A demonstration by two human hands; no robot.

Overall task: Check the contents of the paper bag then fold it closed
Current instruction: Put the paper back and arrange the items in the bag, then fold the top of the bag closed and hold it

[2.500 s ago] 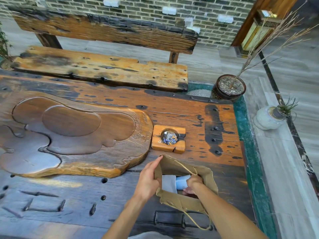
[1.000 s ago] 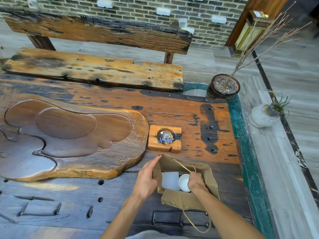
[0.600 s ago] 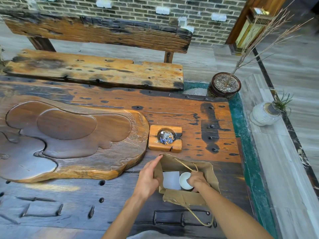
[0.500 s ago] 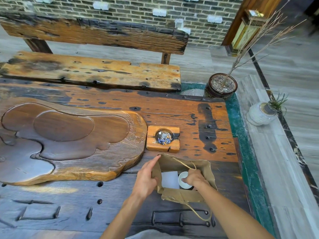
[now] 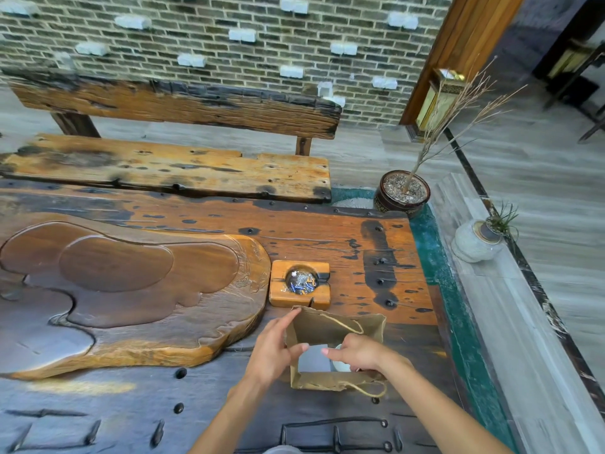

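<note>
A brown paper bag [image 5: 330, 329] with rope handles stands open on the dark wooden table, near the front. Inside it lie a white flat item [image 5: 311, 358] and a white round cup [image 5: 340, 364], partly hidden by my right hand. My left hand [image 5: 273, 350] holds the bag's left wall, thumb inside and fingers outside. My right hand [image 5: 357, 352] hovers over the bag's mouth with fingers bent and apart, holding nothing that I can see.
A wooden ashtray block [image 5: 299, 283] sits just behind the bag. A large carved wooden tray [image 5: 131, 290] fills the left of the table [image 5: 376, 244]. A bench [image 5: 163, 168] stands behind. A potted dry plant [image 5: 402, 194] and a white vase [image 5: 476, 245] stand right.
My right hand has come up out of the bag to its mouth, leaving the cup inside. The bag's opening is squarer now. My left hand stays on the left wall.
</note>
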